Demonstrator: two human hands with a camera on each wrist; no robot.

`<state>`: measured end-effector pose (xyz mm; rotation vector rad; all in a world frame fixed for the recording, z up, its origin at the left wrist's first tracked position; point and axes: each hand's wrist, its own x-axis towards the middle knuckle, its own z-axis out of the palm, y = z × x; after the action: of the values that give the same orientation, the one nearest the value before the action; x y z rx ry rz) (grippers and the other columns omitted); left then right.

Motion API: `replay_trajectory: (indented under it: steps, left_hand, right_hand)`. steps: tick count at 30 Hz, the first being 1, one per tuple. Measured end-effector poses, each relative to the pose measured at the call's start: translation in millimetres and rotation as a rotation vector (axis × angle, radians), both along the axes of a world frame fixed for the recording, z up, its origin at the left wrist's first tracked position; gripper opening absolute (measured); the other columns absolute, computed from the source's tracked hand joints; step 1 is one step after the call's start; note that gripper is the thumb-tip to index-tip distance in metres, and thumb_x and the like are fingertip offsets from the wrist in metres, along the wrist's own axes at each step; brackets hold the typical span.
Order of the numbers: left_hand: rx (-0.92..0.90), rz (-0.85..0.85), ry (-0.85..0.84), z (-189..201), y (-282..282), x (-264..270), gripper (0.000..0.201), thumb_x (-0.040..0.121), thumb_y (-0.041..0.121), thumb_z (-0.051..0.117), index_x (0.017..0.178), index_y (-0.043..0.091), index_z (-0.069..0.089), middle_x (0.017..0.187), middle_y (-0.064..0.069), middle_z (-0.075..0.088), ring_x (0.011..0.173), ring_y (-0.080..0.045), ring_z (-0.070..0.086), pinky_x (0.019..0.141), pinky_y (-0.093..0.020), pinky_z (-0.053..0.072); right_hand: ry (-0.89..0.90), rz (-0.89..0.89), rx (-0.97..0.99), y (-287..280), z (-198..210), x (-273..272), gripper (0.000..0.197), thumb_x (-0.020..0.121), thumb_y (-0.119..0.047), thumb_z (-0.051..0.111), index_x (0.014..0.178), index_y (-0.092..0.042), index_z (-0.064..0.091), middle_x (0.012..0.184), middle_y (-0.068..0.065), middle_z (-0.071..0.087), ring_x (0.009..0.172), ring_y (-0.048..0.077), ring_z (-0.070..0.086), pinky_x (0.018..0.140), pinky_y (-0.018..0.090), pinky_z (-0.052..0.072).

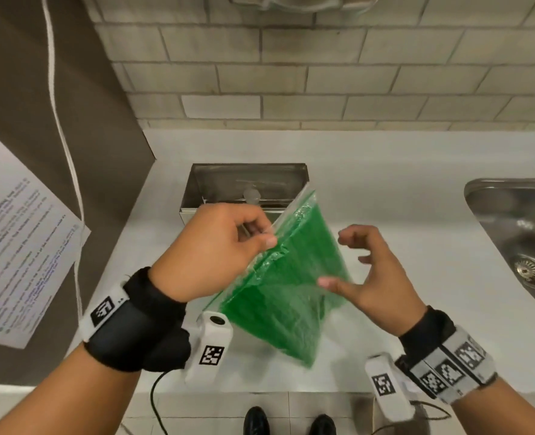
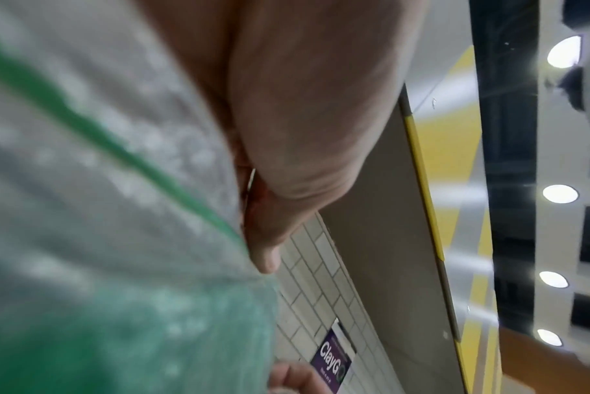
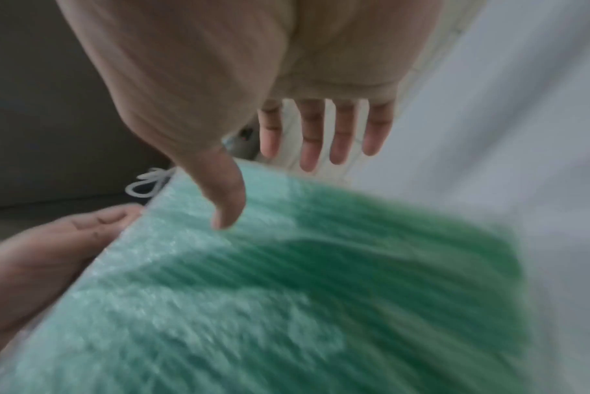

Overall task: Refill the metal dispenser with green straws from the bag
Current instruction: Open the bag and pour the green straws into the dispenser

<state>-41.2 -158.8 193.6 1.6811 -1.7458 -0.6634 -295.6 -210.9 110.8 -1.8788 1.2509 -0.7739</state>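
A clear plastic bag (image 1: 291, 277) packed with green straws (image 1: 307, 246) hangs tilted above the white counter, blurred by motion. My left hand (image 1: 247, 237) pinches the bag's upper edge between thumb and fingers. My right hand (image 1: 354, 265) hovers just right of the bag with spread, slightly bent fingers and holds nothing; its thumb lies close to the bag's face. In the right wrist view the right hand (image 3: 286, 160) is over the bag (image 3: 286, 293). The left wrist view shows the left hand (image 2: 263, 240) against the bag (image 2: 101, 213). The metal dispenser (image 1: 247, 186) stands behind the bag with its lid open.
A steel sink (image 1: 517, 233) is set into the counter (image 1: 401, 183) at the right. A tiled wall (image 1: 322, 73) rises behind the dispenser. On the brown panel to the left hang a printed notice (image 1: 18, 246) and a white cord (image 1: 68, 152).
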Motion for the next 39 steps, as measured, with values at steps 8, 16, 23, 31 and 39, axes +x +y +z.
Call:
replay_trajectory:
  steps: [8, 16, 23, 31, 39]
  left_hand:
    - [0.044, 0.164, 0.641, 5.2, 13.6, 30.2, 0.009, 0.086, 0.010, 0.076, 0.087, 0.001, 0.073, 0.066, -0.003, 0.068, 0.052, -0.011, 0.061, 0.052, -0.020, 0.051]
    - [0.213, 0.245, 0.939, -12.4, 3.6, 13.4, 0.018, 0.096, 0.000, 0.059, 0.104, -0.014, 0.067, 0.096, -0.040, 0.066, 0.085, -0.042, 0.068, 0.073, -0.044, 0.064]
    - [0.207, 0.323, 0.945, -15.3, -14.2, -6.8, 0.016, 0.098, -0.001, 0.057, 0.099, -0.015, 0.064, 0.082, -0.024, 0.063, 0.074, -0.033, 0.062, 0.059, -0.034, 0.061]
    - [0.099, 0.320, 0.784, -18.7, -26.9, -29.2, 0.009, 0.094, -0.006, 0.063, 0.086, -0.008, 0.067, 0.067, -0.015, 0.066, 0.054, -0.016, 0.064, 0.056, -0.028, 0.059]
    - [0.125, 0.275, 0.831, -14.4, -32.0, -21.8, 0.008, 0.093, -0.003, 0.066, 0.088, -0.006, 0.071, 0.071, -0.017, 0.069, 0.061, -0.020, 0.067, 0.059, -0.030, 0.061]
  right_hand:
    - [-0.480, 0.306, 0.144, 0.1, 91.0, 78.9, 0.018, 0.082, -0.012, 0.072, 0.088, 0.005, 0.067, 0.074, 0.028, 0.064, 0.058, 0.026, 0.062, 0.060, 0.034, 0.056]
    - [-0.179, 0.319, 0.258, -23.8, 80.8, 110.5, 0.055, 0.073, -0.045, 0.081, 0.074, 0.007, 0.062, 0.054, 0.000, 0.062, 0.049, 0.011, 0.060, 0.055, 0.024, 0.053]
    - [-0.223, 0.377, 0.489, -55.7, 72.0, 97.0, 0.027, 0.090, -0.016, 0.071, 0.065, -0.007, 0.064, 0.060, 0.011, 0.057, 0.057, 0.024, 0.055, 0.064, 0.034, 0.049]
    - [-0.248, 0.236, 0.417, -63.4, 63.8, 90.6, 0.025, 0.085, -0.004, 0.056, 0.060, -0.004, 0.058, 0.055, 0.011, 0.050, 0.047, 0.016, 0.048, 0.045, 0.020, 0.044]
    - [-0.286, 0.277, 0.439, -75.6, 68.9, 91.4, 0.026, 0.082, -0.011, 0.063, 0.059, -0.003, 0.057, 0.051, 0.013, 0.048, 0.044, 0.023, 0.050, 0.047, 0.027, 0.047]
